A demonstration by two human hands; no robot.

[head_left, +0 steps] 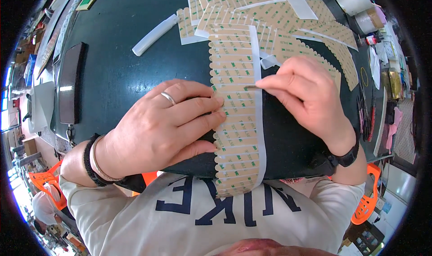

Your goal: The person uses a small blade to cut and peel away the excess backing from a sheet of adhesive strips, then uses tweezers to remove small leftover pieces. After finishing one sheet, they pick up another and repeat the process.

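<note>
A long sheet of tan adhesive strips [235,121] with green print and a white right margin lies before me, its near end overhanging the table edge. My left hand [166,121], with a ring on one finger, rests with spread fingertips on the sheet's scalloped left edge. Pinched between the thumb and forefinger of my right hand [306,89] is a small, thin dark strip [253,88]. It lies across the sheet's right part, over the white margin; its exact kind is too small to tell.
More tan adhesive sheets [288,44] overlap at the back right. A white roll [155,35] lies back left, and a black phone [72,83] sits at the left. Tweezers-like tools [371,116] and white rolls of tape [353,2] line the right side of the dark table [117,44].
</note>
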